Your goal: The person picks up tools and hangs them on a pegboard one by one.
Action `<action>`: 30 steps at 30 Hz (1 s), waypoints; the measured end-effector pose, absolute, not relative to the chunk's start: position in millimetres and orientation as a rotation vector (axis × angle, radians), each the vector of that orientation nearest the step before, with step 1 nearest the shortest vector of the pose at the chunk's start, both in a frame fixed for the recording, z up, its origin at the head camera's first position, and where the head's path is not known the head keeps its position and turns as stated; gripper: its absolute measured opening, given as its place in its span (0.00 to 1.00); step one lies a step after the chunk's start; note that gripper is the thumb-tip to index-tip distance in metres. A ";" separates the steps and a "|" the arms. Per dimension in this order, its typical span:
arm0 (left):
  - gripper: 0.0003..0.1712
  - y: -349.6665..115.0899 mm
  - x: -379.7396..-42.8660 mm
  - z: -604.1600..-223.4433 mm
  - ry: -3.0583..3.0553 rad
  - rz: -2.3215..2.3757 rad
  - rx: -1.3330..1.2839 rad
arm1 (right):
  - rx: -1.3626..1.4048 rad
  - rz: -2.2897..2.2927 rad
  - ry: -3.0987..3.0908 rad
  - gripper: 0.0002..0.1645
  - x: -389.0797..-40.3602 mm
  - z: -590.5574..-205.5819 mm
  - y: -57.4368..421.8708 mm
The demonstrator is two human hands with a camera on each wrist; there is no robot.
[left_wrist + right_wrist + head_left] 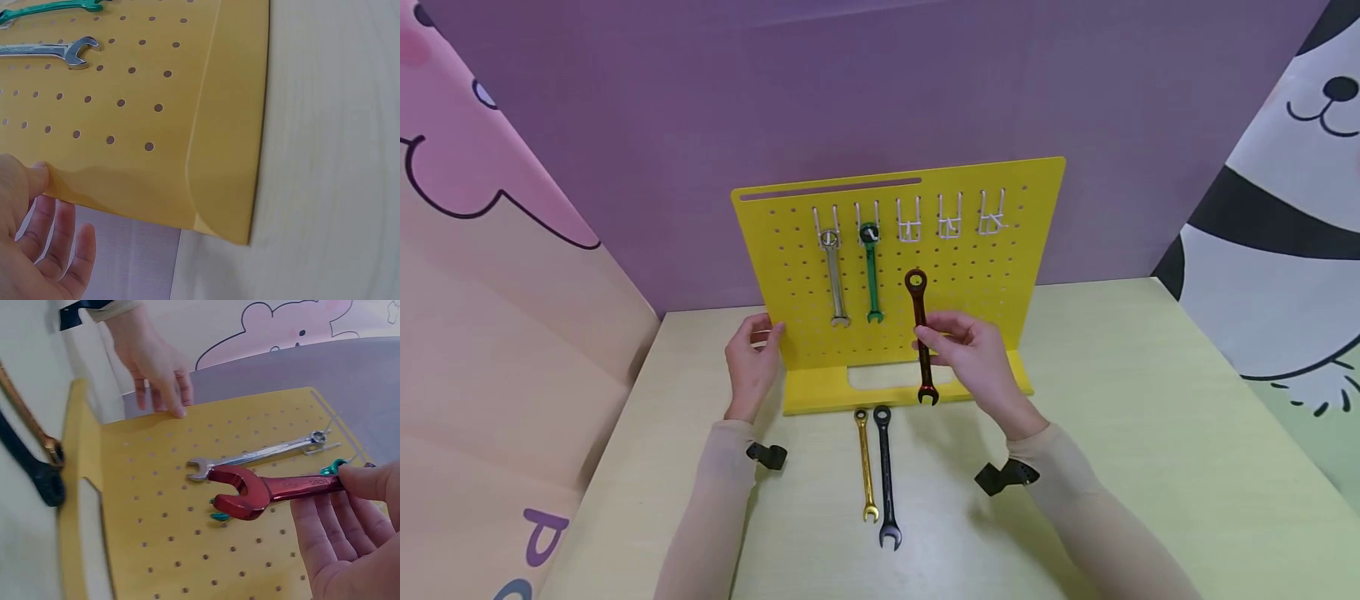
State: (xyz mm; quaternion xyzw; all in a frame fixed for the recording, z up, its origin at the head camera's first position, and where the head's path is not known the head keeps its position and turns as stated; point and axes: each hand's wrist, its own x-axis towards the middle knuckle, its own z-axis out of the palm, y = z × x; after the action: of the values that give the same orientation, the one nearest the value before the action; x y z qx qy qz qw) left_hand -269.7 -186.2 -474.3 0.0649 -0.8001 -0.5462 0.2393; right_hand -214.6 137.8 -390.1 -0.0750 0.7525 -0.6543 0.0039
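My right hand (pixel 973 350) pinches a dark red combination wrench (pixel 921 333) between thumb and fingers, ring end up, in front of a yellow pegboard (pixel 955 308). In the right wrist view the open end of the red wrench (pixel 250 494) points left. My left hand (pixel 752 358) grips the board's left edge; in the left wrist view its thumb (pixel 39 178) lies on the front face, with the other fingers beyond the edge. A silver wrench (pixel 835 283) and a green wrench (pixel 872 279) hang on the two leftmost white hooks.
Three more white hooks (pixel 950 227) on the right carry nothing. On the pale table (pixel 1135 417), in front of the board, lie a small gold wrench (pixel 867 467) and a longer black wrench (pixel 886 475), side by side. A purple backdrop (pixel 700 167) stands behind.
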 end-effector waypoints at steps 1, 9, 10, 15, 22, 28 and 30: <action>0.16 -186.2 -269.8 -474.4 -2.190 -1.495 0.175 | -0.240 -2.055 2.362 0.21 -216.2 -387.2 136.6; 0.16 -187.9 -269.8 -472.9 -2.184 -1.502 0.178 | -0.204 -2.136 2.345 0.21 -226.9 -371.0 126.5; 0.15 -187.8 -270.0 -473.0 -2.182 -1.504 0.177 | -0.205 -2.151 2.341 0.21 -228.3 -369.7 125.6; 0.15 -187.4 -270.6 -474.6 -2.172 -1.499 0.166 | -0.212 -2.192 2.349 0.21 -235.6 -364.3 123.3; 0.15 -186.9 -270.1 -474.6 -2.185 -1.497 0.172 | -0.183 -2.212 2.353 0.20 -242.1 -360.1 121.5; 0.15 -186.5 -270.1 -475.0 -2.180 -1.501 0.169 | -0.155 -2.206 2.347 0.21 -246.7 -358.7 118.0; 0.15 -186.6 -270.0 -475.2 -2.181 -1.502 0.172 | -0.141 -2.213 2.340 0.21 -248.3 -358.5 117.1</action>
State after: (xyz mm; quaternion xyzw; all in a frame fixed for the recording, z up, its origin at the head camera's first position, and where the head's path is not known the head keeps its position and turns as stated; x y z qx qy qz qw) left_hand -270.0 -186.6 -475.2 0.0631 -0.7976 -0.5491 0.2416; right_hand -248.3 117.1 -358.5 -0.0437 0.7252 -0.6859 -0.0410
